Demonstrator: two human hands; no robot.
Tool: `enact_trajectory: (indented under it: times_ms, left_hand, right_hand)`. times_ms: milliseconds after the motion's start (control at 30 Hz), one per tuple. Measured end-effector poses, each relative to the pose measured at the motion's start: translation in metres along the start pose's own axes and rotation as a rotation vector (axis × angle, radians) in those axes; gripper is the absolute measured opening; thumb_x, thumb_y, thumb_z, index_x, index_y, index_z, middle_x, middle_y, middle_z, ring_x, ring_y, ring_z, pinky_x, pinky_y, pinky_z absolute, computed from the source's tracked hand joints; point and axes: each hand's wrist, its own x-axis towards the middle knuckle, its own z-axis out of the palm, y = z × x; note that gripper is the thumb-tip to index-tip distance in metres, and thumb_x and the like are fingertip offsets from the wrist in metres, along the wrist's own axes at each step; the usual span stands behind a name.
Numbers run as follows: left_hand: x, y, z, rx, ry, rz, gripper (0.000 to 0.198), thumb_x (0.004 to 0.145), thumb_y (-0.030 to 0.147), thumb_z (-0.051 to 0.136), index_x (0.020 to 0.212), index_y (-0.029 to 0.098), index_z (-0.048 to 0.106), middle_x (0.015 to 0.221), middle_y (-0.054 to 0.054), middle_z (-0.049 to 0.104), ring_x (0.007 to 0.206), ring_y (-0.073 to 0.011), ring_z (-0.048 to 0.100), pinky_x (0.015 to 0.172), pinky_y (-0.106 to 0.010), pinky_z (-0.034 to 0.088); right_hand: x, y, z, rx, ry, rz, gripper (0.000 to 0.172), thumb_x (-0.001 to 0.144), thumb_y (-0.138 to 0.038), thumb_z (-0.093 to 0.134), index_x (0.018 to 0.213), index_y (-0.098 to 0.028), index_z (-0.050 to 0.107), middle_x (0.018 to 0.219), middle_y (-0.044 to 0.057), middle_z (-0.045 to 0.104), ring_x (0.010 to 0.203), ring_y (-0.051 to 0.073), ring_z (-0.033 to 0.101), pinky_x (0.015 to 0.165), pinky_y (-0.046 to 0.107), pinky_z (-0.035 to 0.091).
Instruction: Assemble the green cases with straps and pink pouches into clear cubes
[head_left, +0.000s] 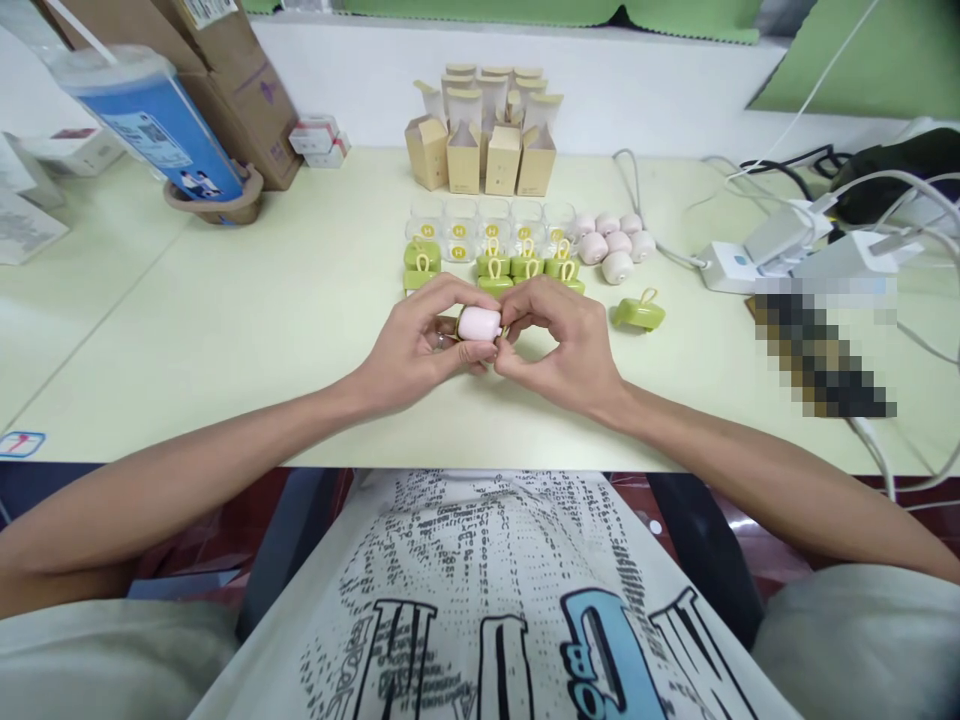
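Above the table's front half, my left hand (412, 345) is closed around a small, pale pink, rounded piece (478, 323), which lies sideways with a narrow nub toward the right. A yellow-green edge shows at its left end. Thumb and forefinger of my right hand (566, 345) pinch at the nub end; the fingertips partly hide what they grip. Just beyond my hands stand several green caps with loops (527, 265). One more green cap (639, 312) lies apart to the right. Several pale pink round pieces (617, 266) sit grouped behind it.
Clear cups with yellow emblems (461, 215) line up behind the caps. Open small cardboard boxes (465, 160) stand by the wall. At left are a blue drink cup (161, 130) in a holder and a large carton (259, 110). Chargers (787, 235) and cables lie at right.
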Motion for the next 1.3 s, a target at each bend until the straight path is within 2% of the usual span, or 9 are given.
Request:
enact_trajectory:
  times_ms: [433,567,733,867,933,1067,1133,1233,1300]
  left_hand:
    - [0.001,0.01,-0.001,0.027,0.046,0.077,0.045,0.083,0.06,0.097,0.111,0.029,0.082,0.115,-0.008,0.078,0.111,-0.0253,0.075,0.09,-0.042,0.066]
    - [0.001,0.01,-0.003,-0.019,0.011,0.063,0.043,0.083,0.057,0.098,0.113,0.03,0.083,0.118,-0.008,0.079,0.113,-0.0255,0.076,0.09,-0.042,0.068]
    - [-0.001,0.012,-0.007,-0.084,-0.039,0.003,0.045,0.088,0.053,0.096,0.123,0.03,0.081,0.135,-0.011,0.078,0.122,-0.0265,0.077,0.089,-0.037,0.073]
    - [-0.002,0.006,-0.004,-0.189,-0.008,-0.078,0.051,0.091,0.053,0.093,0.133,0.029,0.074,0.143,-0.011,0.074,0.122,-0.0264,0.079,0.091,-0.039,0.076]
    - [-0.002,0.001,-0.002,-0.244,-0.017,-0.105,0.05,0.095,0.052,0.089,0.136,0.03,0.071,0.141,-0.01,0.073,0.117,-0.0252,0.08,0.09,-0.039,0.077]
    - [-0.003,-0.001,-0.002,-0.249,-0.086,-0.126,0.051,0.098,0.049,0.086,0.142,0.033,0.068,0.148,-0.009,0.07,0.106,-0.0217,0.082,0.083,-0.037,0.078]
    - [-0.004,0.004,-0.005,-0.187,-0.044,-0.094,0.045,0.097,0.047,0.087,0.137,0.032,0.072,0.161,-0.01,0.063,0.104,-0.021,0.082,0.08,-0.036,0.077]
    - [-0.005,0.012,-0.012,-0.099,0.047,-0.019,0.025,0.1,0.043,0.084,0.119,0.027,0.078,0.166,-0.01,0.06,0.081,-0.0127,0.078,0.073,-0.035,0.074]
    - [-0.004,0.013,-0.016,-0.114,0.047,0.002,0.033,0.1,0.041,0.083,0.131,0.032,0.075,0.171,-0.008,0.058,0.066,-0.0076,0.071,0.063,-0.034,0.07]
  right_hand:
    - [-0.001,-0.002,0.0,-0.041,0.094,-0.161,0.014,0.085,-0.024,0.076,0.091,-0.028,0.064,0.091,0.003,0.075,0.087,0.024,0.073,0.076,0.043,0.063]
    - [-0.003,-0.003,-0.001,-0.039,0.074,-0.116,0.014,0.087,-0.029,0.077,0.093,-0.029,0.065,0.09,0.003,0.074,0.087,0.024,0.072,0.078,0.045,0.065]
    - [-0.006,-0.002,-0.006,0.046,0.056,-0.092,0.019,0.096,-0.033,0.077,0.111,-0.029,0.068,0.103,0.005,0.075,0.086,0.022,0.071,0.076,0.044,0.067]
    - [-0.003,0.003,-0.01,0.009,-0.03,-0.084,0.041,0.099,-0.043,0.081,0.135,-0.028,0.068,0.122,0.01,0.077,0.096,0.025,0.073,0.082,0.047,0.07]
    - [-0.001,0.006,-0.011,-0.073,-0.059,-0.089,0.05,0.097,-0.05,0.085,0.138,-0.029,0.069,0.127,0.01,0.078,0.101,0.027,0.073,0.083,0.047,0.069]
    - [0.001,0.014,-0.012,-0.117,-0.032,-0.056,0.045,0.098,-0.049,0.085,0.135,-0.027,0.073,0.123,0.009,0.081,0.102,0.026,0.075,0.085,0.043,0.069]
    - [0.002,0.018,-0.013,-0.091,0.012,-0.016,0.046,0.096,-0.048,0.086,0.135,-0.025,0.073,0.126,0.01,0.08,0.105,0.026,0.076,0.087,0.043,0.07]
    - [0.004,0.024,-0.014,-0.048,0.094,0.058,0.05,0.094,-0.05,0.088,0.135,-0.026,0.072,0.129,0.01,0.078,0.105,0.026,0.077,0.088,0.044,0.073]
    - [0.004,0.025,-0.014,-0.029,0.102,0.061,0.05,0.093,-0.051,0.087,0.135,-0.027,0.071,0.129,0.01,0.077,0.106,0.026,0.077,0.089,0.044,0.074]
